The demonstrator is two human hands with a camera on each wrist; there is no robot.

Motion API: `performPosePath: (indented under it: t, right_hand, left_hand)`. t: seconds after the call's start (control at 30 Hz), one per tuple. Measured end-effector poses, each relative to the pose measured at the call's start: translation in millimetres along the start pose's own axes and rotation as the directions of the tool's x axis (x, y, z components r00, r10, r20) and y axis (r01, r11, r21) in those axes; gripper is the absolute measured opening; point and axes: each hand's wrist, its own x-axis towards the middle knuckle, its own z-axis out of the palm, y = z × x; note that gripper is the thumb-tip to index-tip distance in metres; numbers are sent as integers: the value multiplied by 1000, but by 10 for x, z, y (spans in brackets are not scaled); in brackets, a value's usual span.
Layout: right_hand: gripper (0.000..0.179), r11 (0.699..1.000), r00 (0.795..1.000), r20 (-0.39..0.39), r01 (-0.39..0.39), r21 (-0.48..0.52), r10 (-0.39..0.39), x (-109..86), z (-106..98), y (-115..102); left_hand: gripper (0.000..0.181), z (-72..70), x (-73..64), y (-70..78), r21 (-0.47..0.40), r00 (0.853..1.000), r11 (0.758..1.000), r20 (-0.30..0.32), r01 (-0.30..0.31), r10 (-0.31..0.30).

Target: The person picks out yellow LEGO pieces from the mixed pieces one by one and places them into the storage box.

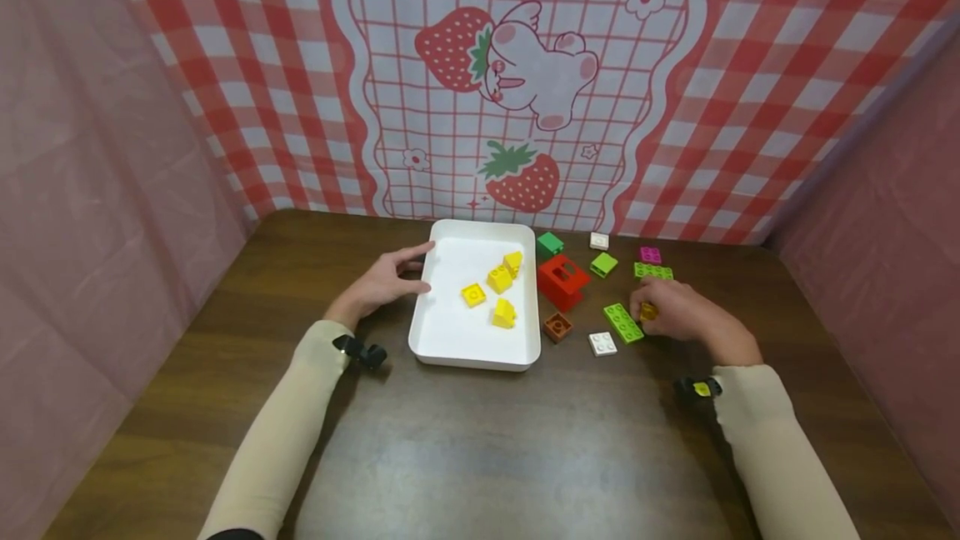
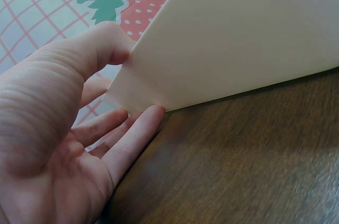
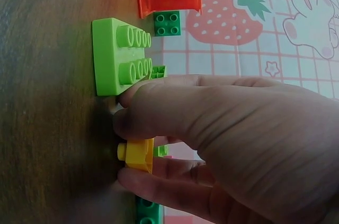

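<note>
My left hand (image 1: 382,280) rests at the left side of a white tray (image 1: 450,348). Its thumb and fingers touch the tray wall (image 2: 212,38) from outside, without curling round it. Several yellow toy building bricks (image 1: 499,279) lie in the tray. Right of it, my right hand (image 1: 678,309) is low over the table, and a small yellow brick (image 3: 139,155) is held between its thumb and fingers. Just left of that hand lies a long lime-green brick (image 1: 624,323), studs up. The hand itself partly hides the yellow brick.
Between tray and right hand are a red open-sided piece (image 1: 562,282), a brown brick (image 1: 557,327) and a white brick (image 1: 602,344). Farther back lie a dark green brick (image 1: 550,244), lime bricks (image 1: 603,265), another white brick (image 1: 599,241) and a magenta brick (image 1: 650,255). A patterned cloth (image 1: 300,107) hangs behind.
</note>
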Motion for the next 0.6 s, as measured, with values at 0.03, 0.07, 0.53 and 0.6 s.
performPosePath:
  t: [0.03,0.07,0.53,0.6]
  right_hand:
    - [17,1000,1000,1,-1,0,1,1,-6,-6]
    - [17,1000,1000,2,-2,-1,2,3,-12,-12]
    - [16,1000,1000,23,3,-3,-3,28,-32,-23]
    - [16,1000,1000,23,2,-7,-2,30,-48,-24]
  left_hand:
    - [86,-2,-1,1,0,1000,1000,-2,0,0]
    - [86,-3,-2,3,-1,1000,1000,-3,0,0]
    - [86,-6,-6,-17,11,1000,1000,0,3,-3]
    - [86,-3,1,-12,11,1000,1000,1,6,-6]
